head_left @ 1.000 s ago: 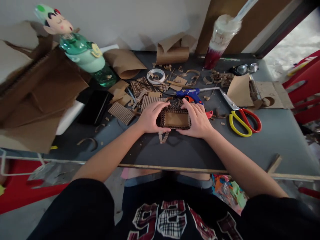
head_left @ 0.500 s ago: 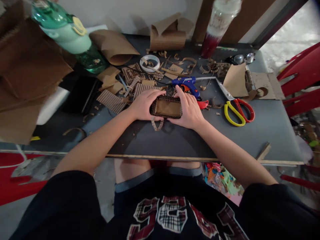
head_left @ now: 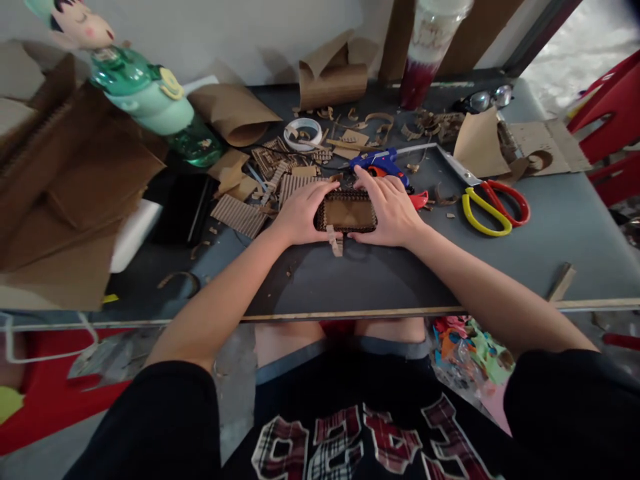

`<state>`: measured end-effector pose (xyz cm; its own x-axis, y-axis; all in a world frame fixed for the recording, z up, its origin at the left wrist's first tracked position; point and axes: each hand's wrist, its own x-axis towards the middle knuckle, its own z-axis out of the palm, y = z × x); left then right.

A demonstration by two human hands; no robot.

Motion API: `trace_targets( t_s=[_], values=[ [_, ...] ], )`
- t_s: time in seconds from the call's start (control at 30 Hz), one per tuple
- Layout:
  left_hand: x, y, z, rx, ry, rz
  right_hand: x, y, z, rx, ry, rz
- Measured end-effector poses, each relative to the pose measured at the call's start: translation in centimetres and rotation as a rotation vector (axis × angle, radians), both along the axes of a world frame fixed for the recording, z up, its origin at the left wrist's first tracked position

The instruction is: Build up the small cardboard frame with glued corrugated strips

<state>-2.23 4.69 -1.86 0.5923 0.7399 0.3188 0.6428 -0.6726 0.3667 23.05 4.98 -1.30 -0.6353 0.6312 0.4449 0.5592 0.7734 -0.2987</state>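
Note:
A small rectangular cardboard box (head_left: 351,215) with corrugated walls and a plain brown bottom faces up at the middle of the table. My left hand (head_left: 306,215) grips its left end, thumb along the near side and fingers on the far side. On its right end my right hand (head_left: 393,210) is closed the same way. A short corrugated strip (head_left: 335,241) hangs from the near wall beside my left thumb. Just beyond the box lies a blue glue gun (head_left: 377,162), partly hidden by my right hand.
Scissors (head_left: 487,207) with yellow and red handles lie to the right. Cardboard scraps and a white tape roll (head_left: 303,135) are scattered behind my hands. A green bottle (head_left: 160,110) and a red drink cup (head_left: 425,63) stand at the back. A black wallet-like object (head_left: 183,208) lies left.
Both hands keep their hold on the cardboard box. The loose strip at its near side now sits higher, against the wall, and looks less looped. The camera view has shifted.

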Motion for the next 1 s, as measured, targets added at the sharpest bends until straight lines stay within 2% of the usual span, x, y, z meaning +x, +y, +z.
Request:
trace_targets(
  t_s=[0.23, 0.43, 0.57, 0.87, 1.0],
  values=[
    [0.0, 0.3, -0.2, -0.025, -0.005, -0.015, -0.6, -0.1, -0.2, -0.047, -0.052, -0.020],
    [0.2, 0.6, -0.6, -0.047, 0.001, -0.019, 0.1, -0.1, -0.1, -0.043, -0.057, -0.024],
    [0.4, 0.7, -1.0, -0.001, -0.012, -0.024, 0.6, -0.3, -0.1, -0.032, -0.050, -0.004],
    [0.6, 0.8, -0.8, 0.051, -0.006, -0.055, 0.3, 0.2, -0.1, 0.015, -0.019, 0.047],
    [0.6, 0.9, -0.9, 0.069, -0.022, -0.030, 0.3, 0.6, -0.1, 0.018, -0.015, 0.058]
  ],
)
